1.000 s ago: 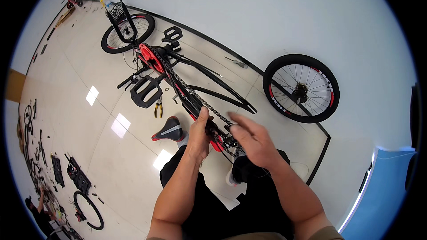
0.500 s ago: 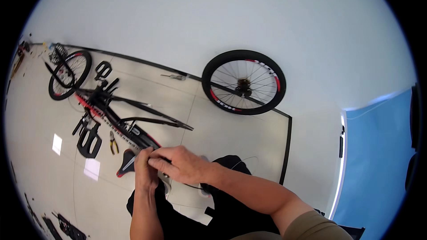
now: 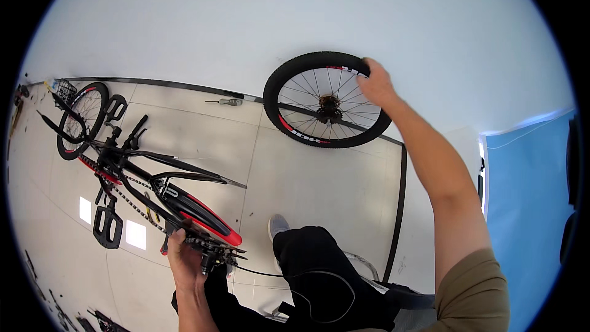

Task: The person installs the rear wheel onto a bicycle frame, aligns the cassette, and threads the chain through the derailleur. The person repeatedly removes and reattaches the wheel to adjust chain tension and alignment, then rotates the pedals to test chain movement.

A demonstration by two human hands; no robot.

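Note:
A black and red bicycle frame (image 3: 114, 160) lies upside down to my left, its front wheel (image 3: 92, 110) still on it and its pedals up. My left hand (image 3: 186, 261) is closed round the frame's rear end, beside the rear derailleur (image 3: 212, 257) and the slack chain (image 3: 132, 204). What exactly lies under its fingers is partly hidden. At the wall leans a loose rear wheel (image 3: 307, 141) with a black tyre and a sprocket cluster (image 3: 329, 109). My right hand (image 3: 376, 84) grips its tyre at the upper right. A red-tipped black mudguard (image 3: 206, 214) reaches toward me.
A screwdriver (image 3: 227, 102) lies by the skirting. Yellow-handled pliers (image 3: 151, 208) are partly hidden behind the frame. A thin black cable (image 3: 350, 289) loops over my leg. Dark parts (image 3: 101, 321) lie at the lower left, and a blue panel (image 3: 528, 190) stands at the right.
My right hand has left the bicycle's rear end and taken hold of the loose wheel. The frame's rear end, with my left hand on it, has turned and shows derailleur and mudguard.

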